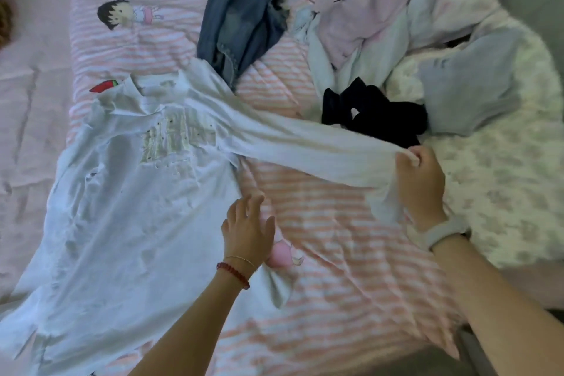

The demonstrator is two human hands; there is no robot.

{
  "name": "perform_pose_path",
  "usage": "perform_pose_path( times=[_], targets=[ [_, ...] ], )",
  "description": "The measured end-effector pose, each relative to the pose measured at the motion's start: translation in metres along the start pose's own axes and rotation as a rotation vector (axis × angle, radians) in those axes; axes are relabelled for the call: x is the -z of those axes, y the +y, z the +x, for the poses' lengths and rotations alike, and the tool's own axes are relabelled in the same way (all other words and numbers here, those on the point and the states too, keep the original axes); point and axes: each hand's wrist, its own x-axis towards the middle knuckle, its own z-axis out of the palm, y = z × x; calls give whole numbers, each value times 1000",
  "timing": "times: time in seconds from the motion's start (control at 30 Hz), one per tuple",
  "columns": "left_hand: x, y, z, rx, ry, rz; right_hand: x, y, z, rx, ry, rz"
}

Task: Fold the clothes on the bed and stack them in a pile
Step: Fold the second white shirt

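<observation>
Now the sleeve gets drawn out for the fold

Nearest, the left hand (247, 230) lies spread on the white shirt (128, 201) hem; the right hand (419, 174) pinches the sleeve cuff, which I'd lay straight across the chest; its print is unreadable; beyond lie jeans (244, 15) on the striped bed (335, 238)

One view only — a wide-angle camera worn on the head, looking forward and steeply down over the bed (335, 253). It sits close: both forearms enter from the bottom edge, the hands land mid-frame, and the bed fills nearly the whole picture — edges bowed by the lens.
</observation>
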Motion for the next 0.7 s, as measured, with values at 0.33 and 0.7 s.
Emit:
perform_pose_path(
  times=[0.33, 0.7],
  targets=[
    [-27, 16, 1, 199, -35, 52, -49, 34, -26, 47, -429, -138],
    [-13, -73, -81, 458, 125, -537, -131, 12, -189, -170, -815, 117]
  ],
)
